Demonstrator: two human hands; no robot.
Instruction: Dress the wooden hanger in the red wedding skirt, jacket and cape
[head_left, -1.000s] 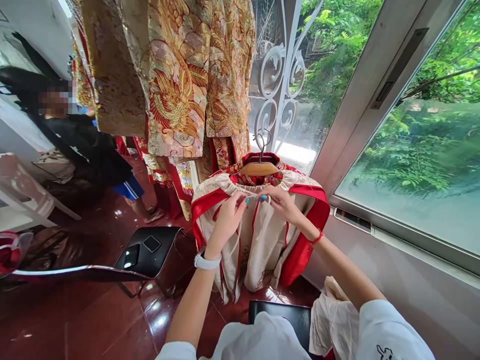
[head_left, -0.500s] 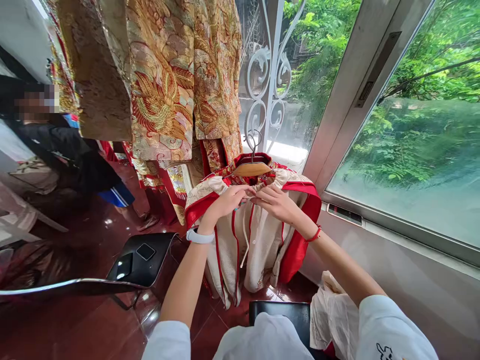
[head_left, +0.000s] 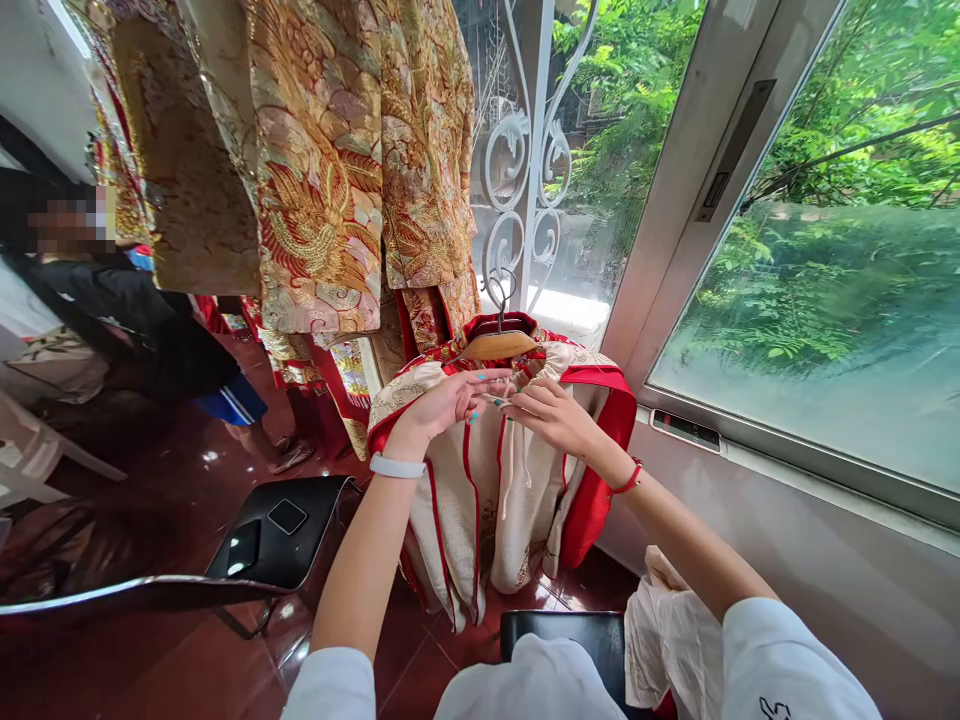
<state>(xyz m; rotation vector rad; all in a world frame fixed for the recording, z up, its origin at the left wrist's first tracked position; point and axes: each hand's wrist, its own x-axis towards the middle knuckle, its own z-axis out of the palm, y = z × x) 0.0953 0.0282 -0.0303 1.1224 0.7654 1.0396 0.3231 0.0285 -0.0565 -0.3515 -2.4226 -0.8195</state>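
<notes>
A cream skirt (head_left: 454, 500) with red piping hangs together with a cream-and-red embroidered jacket (head_left: 405, 390) from a wooden hanger (head_left: 499, 346). In front of its gathered waistband, my left hand (head_left: 450, 405) has its fingers pinched on a thin white drawstring (head_left: 495, 401). My right hand (head_left: 553, 412) closes on the same drawstring from the other side, close to the left fingertips. Loose cord ends dangle below the hands over the skirt front. Just how the cord loops between my fingers is partly hidden.
Gold embroidered garments (head_left: 319, 190) hang at upper left. A black chair (head_left: 300, 530) bears a phone; another black seat (head_left: 562, 640) stands close to me beside white cloth (head_left: 671, 630). A window frame (head_left: 712, 190) and a phone on the sill (head_left: 684, 428) are right. A person (head_left: 127, 300) sits left.
My left fingers have spread and shifted around the drawstring, and a strand now shows between the hands. The dangling cord has swung slightly right. The view has shifted a little.
</notes>
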